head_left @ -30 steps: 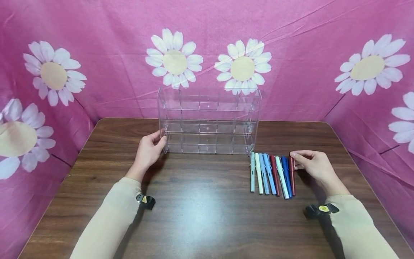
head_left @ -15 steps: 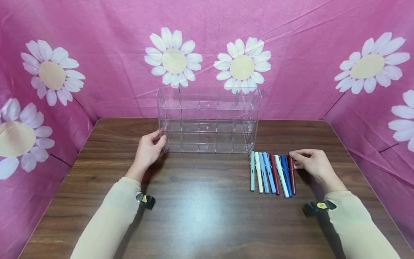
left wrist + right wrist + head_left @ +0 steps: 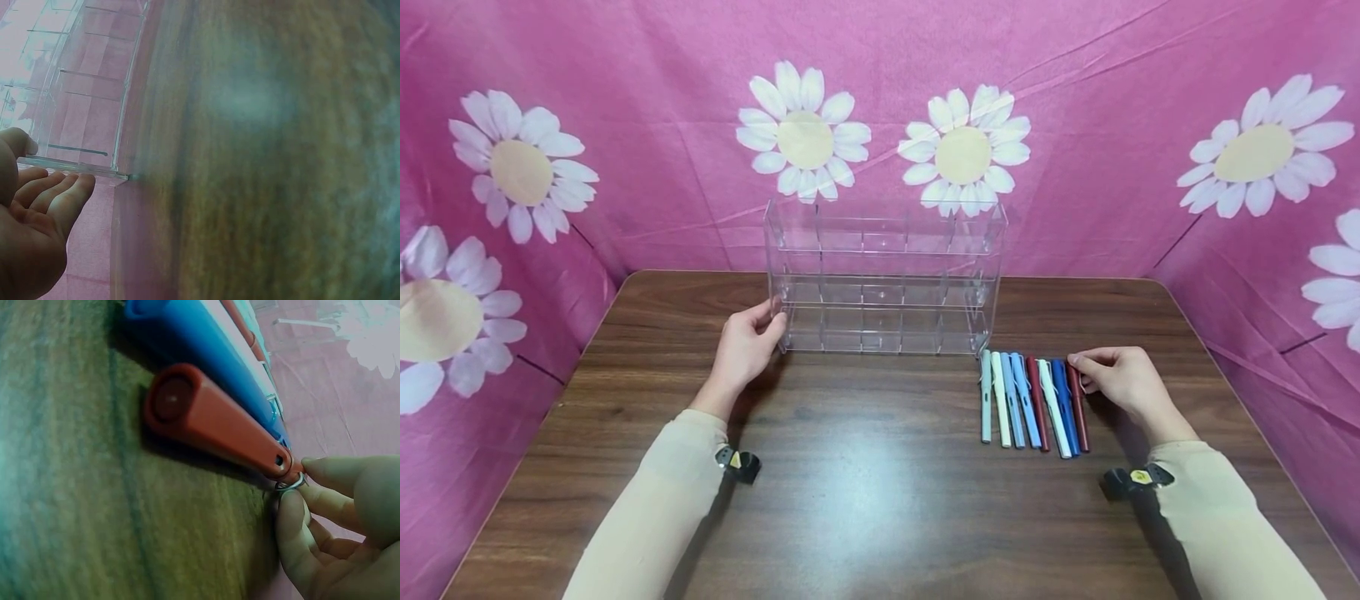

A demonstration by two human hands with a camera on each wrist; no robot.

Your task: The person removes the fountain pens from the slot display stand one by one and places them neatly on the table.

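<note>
On the left, my left hand (image 3: 745,346) grips the side wall of a clear plastic tiered rack (image 3: 880,343), its thumb inside the panel and its fingers outside in the left wrist view. The rack stands upright at the back of the table. To its front right, my right hand (image 3: 1127,382) pinches the upper end of a dark red pen (image 3: 1078,412) near the metal clip. The right wrist view has this pen (image 3: 215,422) close up, lying on the wood with its blunt end towards the camera. A dark blue pen (image 3: 1063,408) lies right beside it.
Several more pens continue the row leftward: a mint one (image 3: 1055,417), another dark red one (image 3: 1039,412), light blue ones (image 3: 1024,408), a cream one (image 3: 1001,408) and a pale green-blue one (image 3: 986,408). Pink daisy-printed cloth (image 3: 1075,233) hangs behind the brown wooden table (image 3: 865,467).
My right hand has shifted slightly left, and the upper end of the outermost dark red pen leans a little closer to the dark blue pen. My left hand stays on the rack.
</note>
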